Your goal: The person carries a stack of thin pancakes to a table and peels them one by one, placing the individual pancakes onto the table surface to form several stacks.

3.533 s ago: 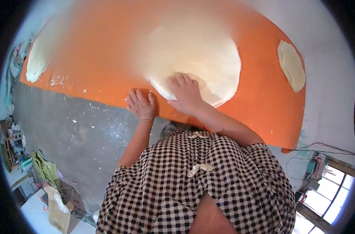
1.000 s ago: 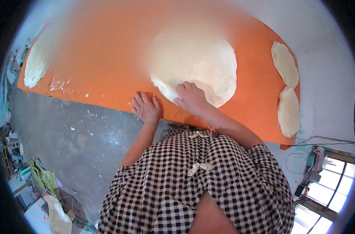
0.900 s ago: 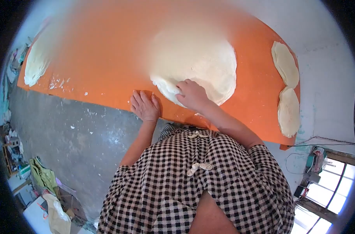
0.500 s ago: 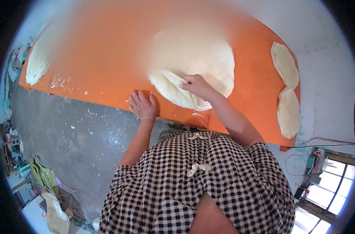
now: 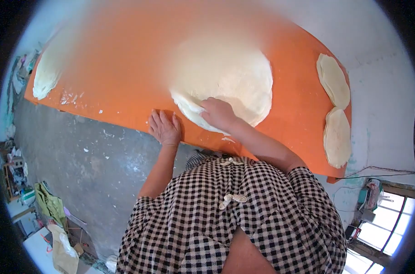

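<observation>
A large round sheet of pale dough (image 5: 244, 77) lies on the orange table (image 5: 125, 91), its far part blurred. My right hand (image 5: 218, 114) is closed on the near left edge of the dough, where a fold of it is gathered at the fingertips. To the left of the dough, my left hand (image 5: 165, 128) rests palm down at the table's front edge, fingers spread, holding nothing.
Two stacks of flat dough rounds, an upper one (image 5: 334, 82) and a lower one (image 5: 337, 137), lie at the table's right end. More dough (image 5: 47, 75) is at the far left. Below are a grey floor (image 5: 93, 160) and a green cloth (image 5: 50, 203).
My right hand has moved left and slightly down with the dough's edge, and the lifted flap now looks flatter. My left hand stays at the table edge, its fingers a little more spread.
</observation>
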`<state>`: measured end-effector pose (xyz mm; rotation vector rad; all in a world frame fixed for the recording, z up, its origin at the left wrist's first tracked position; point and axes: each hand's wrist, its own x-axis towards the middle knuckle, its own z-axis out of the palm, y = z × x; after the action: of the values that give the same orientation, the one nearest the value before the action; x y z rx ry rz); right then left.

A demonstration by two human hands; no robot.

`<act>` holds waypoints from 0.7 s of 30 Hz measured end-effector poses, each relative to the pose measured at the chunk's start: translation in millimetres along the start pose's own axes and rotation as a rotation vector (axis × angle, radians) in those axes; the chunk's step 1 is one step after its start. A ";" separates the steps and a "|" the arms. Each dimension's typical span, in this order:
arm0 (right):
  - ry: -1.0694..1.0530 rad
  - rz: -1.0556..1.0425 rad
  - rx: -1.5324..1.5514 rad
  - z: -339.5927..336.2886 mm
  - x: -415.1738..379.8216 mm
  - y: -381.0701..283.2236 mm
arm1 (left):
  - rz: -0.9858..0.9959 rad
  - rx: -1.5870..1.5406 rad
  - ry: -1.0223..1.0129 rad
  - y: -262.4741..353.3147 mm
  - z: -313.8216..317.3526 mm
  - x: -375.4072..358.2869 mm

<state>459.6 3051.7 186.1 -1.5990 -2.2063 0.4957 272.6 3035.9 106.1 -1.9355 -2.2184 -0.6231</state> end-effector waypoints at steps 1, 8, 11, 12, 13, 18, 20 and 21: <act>-0.137 0.053 0.120 -8.9 6.5 4.4 | 0.000 0.008 -0.001 -0.7 -1.0 0.4; -0.225 0.188 0.255 -24.0 17.5 18.0 | -0.034 -0.107 -0.011 -7.4 0.6 2.1; -0.180 0.201 0.103 -13.6 13.5 -7.0 | -0.063 -0.442 -0.104 -8.8 -12.0 6.5; -0.170 0.218 0.063 -15.4 11.8 -10.5 | -0.073 -0.587 -0.167 3.7 -18.7 6.8; -0.150 0.193 0.056 -12.9 7.2 -9.4 | -0.080 -0.735 -0.234 22.6 -27.9 6.9; -0.054 0.105 0.021 -55.8 28.5 16.7 | -0.206 -1.233 -0.164 53.0 -14.1 -9.4; 0.067 0.059 0.020 -105.3 64.2 22.5 | -0.323 -1.331 -0.233 40.2 -10.4 -8.1; -0.065 0.219 0.009 -159.3 74.5 2.4 | -0.417 -1.398 -0.321 30.2 -10.8 -5.3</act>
<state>518.0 3133.9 330.2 -1.8550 -2.0811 0.6263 301.0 3029.6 120.5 -1.9670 -2.6299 -2.6224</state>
